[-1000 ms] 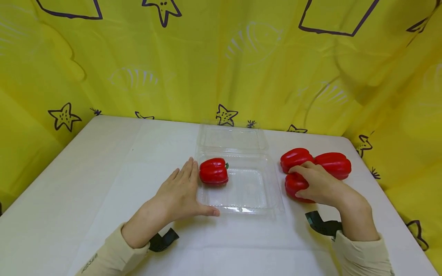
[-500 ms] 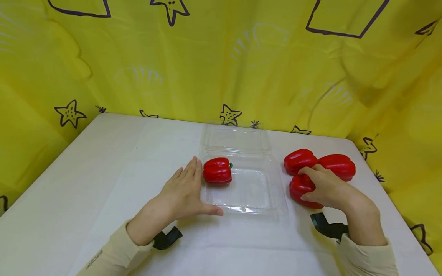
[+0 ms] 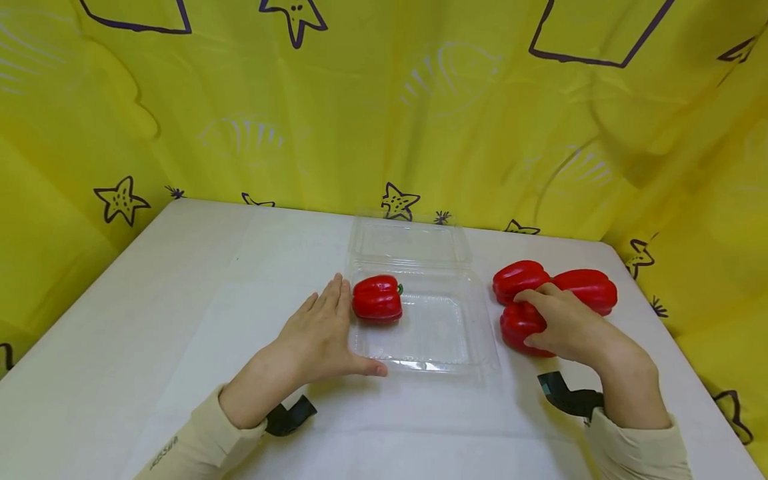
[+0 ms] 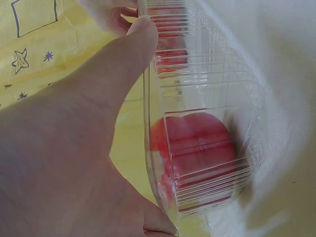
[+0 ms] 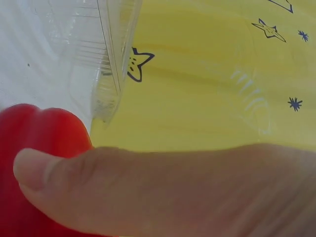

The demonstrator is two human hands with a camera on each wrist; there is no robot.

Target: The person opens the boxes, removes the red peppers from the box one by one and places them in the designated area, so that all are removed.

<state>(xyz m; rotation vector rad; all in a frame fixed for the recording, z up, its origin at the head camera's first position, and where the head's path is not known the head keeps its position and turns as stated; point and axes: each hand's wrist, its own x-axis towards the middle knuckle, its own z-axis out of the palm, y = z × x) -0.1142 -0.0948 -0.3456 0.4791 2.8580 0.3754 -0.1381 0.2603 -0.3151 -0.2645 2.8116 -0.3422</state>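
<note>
A clear plastic clamshell container (image 3: 420, 327) stands with its lid (image 3: 411, 241) folded back. Inside it, at the left, lies a red bell pepper (image 3: 377, 299) with a short green stem. My left hand (image 3: 318, 340) rests against the container's left side, fingers straight, thumb along the front rim; the left wrist view shows that thumb (image 4: 133, 54) touching the rim. To the right of the container, my right hand (image 3: 567, 327) grips a second red bell pepper (image 3: 521, 328), fingers over its top. The thumb (image 5: 74, 182) presses on it in the right wrist view.
Behind my right hand lie two more red bell peppers, a left one (image 3: 519, 280) and a right one (image 3: 588, 290), close to the gripped one. White cloth covers the table (image 3: 240, 267). A yellow patterned curtain (image 3: 336, 120) hangs behind and at the sides.
The whole head view has shifted slightly to the right. My right hand stays on the same bell pepper, which has moved very little. My left hand keeps its place at the container.
</note>
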